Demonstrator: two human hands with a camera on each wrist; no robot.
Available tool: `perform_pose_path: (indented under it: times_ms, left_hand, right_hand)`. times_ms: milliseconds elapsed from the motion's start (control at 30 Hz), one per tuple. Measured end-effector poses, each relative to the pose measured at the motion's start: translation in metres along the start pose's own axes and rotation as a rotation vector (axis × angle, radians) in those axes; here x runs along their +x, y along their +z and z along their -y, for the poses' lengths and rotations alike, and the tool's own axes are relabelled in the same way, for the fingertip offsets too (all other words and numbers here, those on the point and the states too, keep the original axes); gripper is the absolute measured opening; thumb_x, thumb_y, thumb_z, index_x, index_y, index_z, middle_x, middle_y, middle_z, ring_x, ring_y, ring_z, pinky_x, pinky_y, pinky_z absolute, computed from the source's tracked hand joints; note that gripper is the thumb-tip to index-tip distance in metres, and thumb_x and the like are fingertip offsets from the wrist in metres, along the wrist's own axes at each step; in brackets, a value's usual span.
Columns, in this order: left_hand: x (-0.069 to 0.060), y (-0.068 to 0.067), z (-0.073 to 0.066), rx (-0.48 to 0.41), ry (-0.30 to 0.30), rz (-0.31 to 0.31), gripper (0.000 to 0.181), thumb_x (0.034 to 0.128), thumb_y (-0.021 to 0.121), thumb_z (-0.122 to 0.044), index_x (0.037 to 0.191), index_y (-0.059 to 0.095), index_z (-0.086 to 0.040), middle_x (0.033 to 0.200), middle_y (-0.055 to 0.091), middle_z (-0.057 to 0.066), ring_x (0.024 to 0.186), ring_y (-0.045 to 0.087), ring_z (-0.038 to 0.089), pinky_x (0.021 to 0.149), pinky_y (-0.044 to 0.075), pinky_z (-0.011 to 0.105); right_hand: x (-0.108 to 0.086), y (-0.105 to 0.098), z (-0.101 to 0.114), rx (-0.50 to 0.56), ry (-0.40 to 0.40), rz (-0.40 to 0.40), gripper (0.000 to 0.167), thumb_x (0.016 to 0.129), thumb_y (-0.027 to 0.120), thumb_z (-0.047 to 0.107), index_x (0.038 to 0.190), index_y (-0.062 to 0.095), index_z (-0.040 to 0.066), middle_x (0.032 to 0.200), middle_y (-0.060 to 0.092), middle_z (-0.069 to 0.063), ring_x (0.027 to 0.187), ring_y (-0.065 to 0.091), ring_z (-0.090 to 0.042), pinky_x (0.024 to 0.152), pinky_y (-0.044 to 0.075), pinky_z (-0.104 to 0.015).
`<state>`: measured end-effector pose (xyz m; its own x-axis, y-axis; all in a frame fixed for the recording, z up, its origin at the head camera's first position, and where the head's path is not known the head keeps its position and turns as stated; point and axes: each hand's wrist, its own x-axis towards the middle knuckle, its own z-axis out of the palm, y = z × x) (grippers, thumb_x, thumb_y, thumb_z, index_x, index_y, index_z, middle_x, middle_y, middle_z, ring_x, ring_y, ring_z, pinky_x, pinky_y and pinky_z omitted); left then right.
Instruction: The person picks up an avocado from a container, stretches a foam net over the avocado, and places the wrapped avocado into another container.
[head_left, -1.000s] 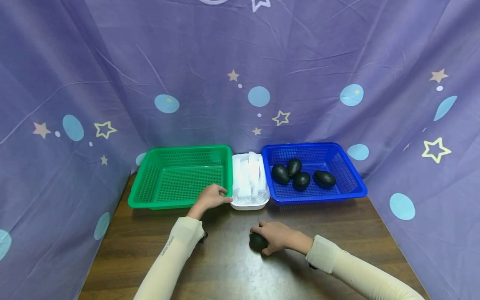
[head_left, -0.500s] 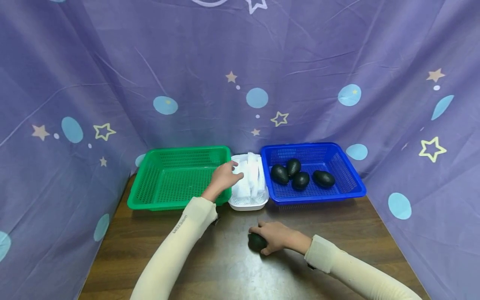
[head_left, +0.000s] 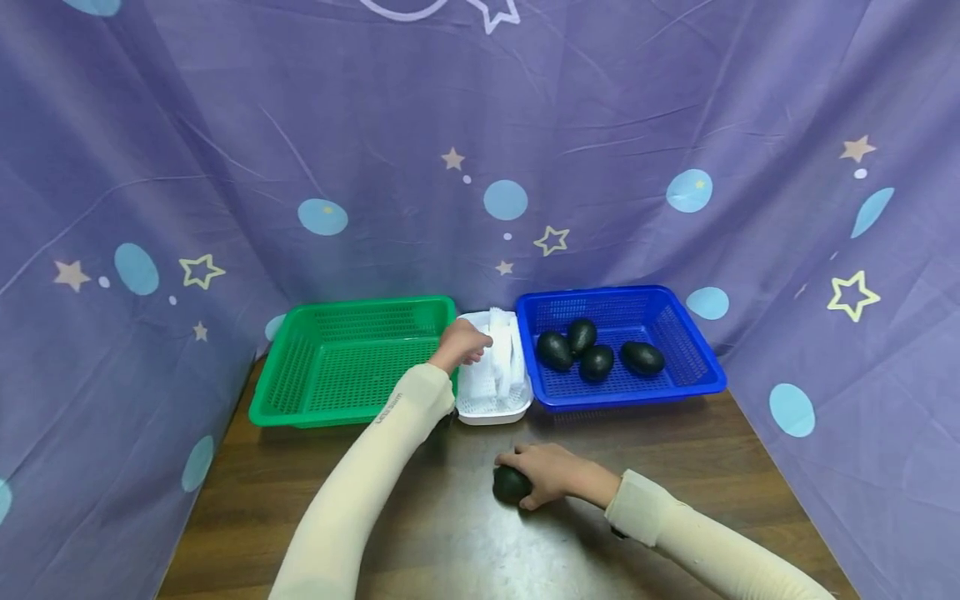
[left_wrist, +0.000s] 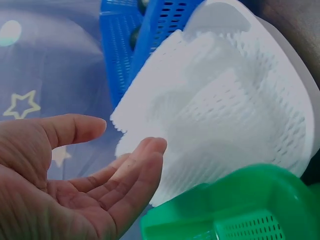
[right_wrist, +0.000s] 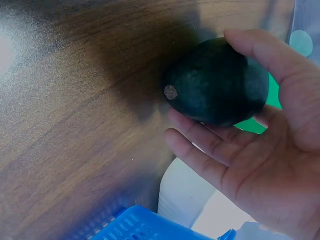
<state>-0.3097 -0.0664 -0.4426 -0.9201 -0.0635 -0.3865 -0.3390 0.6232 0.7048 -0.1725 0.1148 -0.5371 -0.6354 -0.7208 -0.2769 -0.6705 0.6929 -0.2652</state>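
In the head view my left hand [head_left: 462, 342] is over the white basket [head_left: 493, 418], beside the white foam net sleeves [head_left: 504, 354] lying in it. The left wrist view shows its thumb and fingers apart, with nothing between them, close to the scalloped edge of the foam sleeves [left_wrist: 200, 105]. My right hand [head_left: 553, 472] holds a dark green avocado [head_left: 512, 485] low over the wooden table. Seen from the right wrist, thumb and fingers curl around the avocado [right_wrist: 215, 82], its stem end facing away from the palm.
A green basket [head_left: 315, 419] stands left of the white one, nothing visible inside. Right of it, a blue basket [head_left: 637, 398] holds several avocados [head_left: 596, 363]. The wooden table [head_left: 465, 533] extends in front. Behind hangs a purple curtain [head_left: 375, 167] with stars.
My left hand has moved right and forward from the green basket's front corner to over the white basket, its fingers drawing closer together. The right hand keeps holding the avocado in place.
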Motion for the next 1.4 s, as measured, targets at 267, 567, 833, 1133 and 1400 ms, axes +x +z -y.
perform_pose_path:
  times_ms: [267, 567, 833, 1133, 1400]
  left_hand:
    - [0.015, 0.013, -0.003, -0.009, -0.055, 0.0, 0.036, 0.0888, 0.072, -0.017, 0.116, 0.065, 0.005, 0.103, 0.077, 0.018, 0.075, 0.072, 0.022, 0.08, 0.062, 0.034]
    - [0.024, 0.019, -0.004, 0.011, -0.083, -0.023, 0.04, 0.0853, 0.078, -0.015, 0.117, 0.063, 0.004, 0.096, 0.078, 0.018, 0.076, 0.076, 0.024, 0.074, 0.062, 0.033]
    - [0.029, 0.024, -0.001, 0.059, -0.086, -0.033, 0.033, 0.0837, 0.077, -0.012, 0.11, 0.065, 0.004, 0.075, 0.075, 0.013, 0.058, 0.07, 0.02, 0.077, 0.063, 0.036]
    - [0.033, 0.026, -0.001, 0.115, -0.104, -0.05, 0.024, 0.0845, 0.074, -0.01, 0.102, 0.066, 0.003, 0.055, 0.061, 0.005, 0.046, 0.06, 0.014, 0.07, 0.063, 0.032]
    - [0.028, 0.023, -0.006, 0.139, -0.094, -0.074, 0.024, 0.0832, 0.075, -0.011, 0.101, 0.067, 0.003, 0.053, 0.06, 0.004, 0.044, 0.058, 0.013, 0.072, 0.063, 0.032]
  right_hand:
    - [0.0, 0.003, -0.002, 0.0, -0.016, -0.02, 0.075, 0.071, 0.091, 0.039, 0.137, 0.058, 0.024, 0.107, 0.064, -0.004, 0.09, 0.066, -0.02, 0.076, 0.056, -0.036]
    - [0.002, 0.006, -0.003, 0.008, -0.016, -0.021, 0.076, 0.071, 0.091, 0.04, 0.138, 0.057, 0.025, 0.108, 0.064, -0.004, 0.091, 0.067, -0.02, 0.076, 0.056, -0.036]
    - [0.002, 0.006, -0.002, 0.011, -0.01, -0.013, 0.078, 0.07, 0.091, 0.039, 0.138, 0.057, 0.025, 0.11, 0.065, -0.005, 0.093, 0.067, -0.02, 0.078, 0.056, -0.036]
    - [0.002, 0.006, -0.002, 0.01, -0.012, -0.008, 0.077, 0.071, 0.091, 0.04, 0.138, 0.056, 0.025, 0.113, 0.066, -0.007, 0.095, 0.068, -0.021, 0.08, 0.057, -0.037]
    - [0.0, 0.005, -0.003, 0.013, -0.008, 0.001, 0.076, 0.072, 0.09, 0.04, 0.139, 0.056, 0.025, 0.117, 0.067, -0.009, 0.096, 0.068, -0.023, 0.081, 0.057, -0.038]
